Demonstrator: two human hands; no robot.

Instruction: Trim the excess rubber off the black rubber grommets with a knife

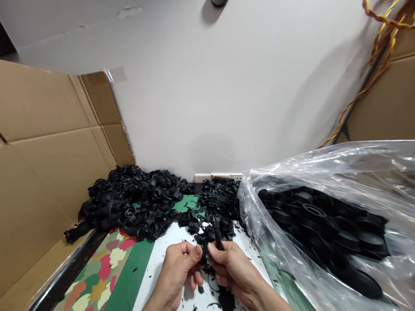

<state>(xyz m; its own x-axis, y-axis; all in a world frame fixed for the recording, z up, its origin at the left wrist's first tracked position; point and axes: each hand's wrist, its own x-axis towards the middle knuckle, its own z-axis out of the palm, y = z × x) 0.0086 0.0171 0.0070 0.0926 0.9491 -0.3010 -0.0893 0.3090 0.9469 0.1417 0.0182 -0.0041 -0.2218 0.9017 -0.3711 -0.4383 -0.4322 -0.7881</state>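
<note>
Grips small black part (204,255) with left hand (180,268) and right hand (232,267), lower centre; holds dark slim tool (216,233) in right too. Clear plastic bag (251,218), right of frame, with black ribbed pieces (324,231) inside.

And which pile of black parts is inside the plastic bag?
The rightmost pile: it lies inside the clear plastic bag. The left pile and middle pile lie outside.
</note>
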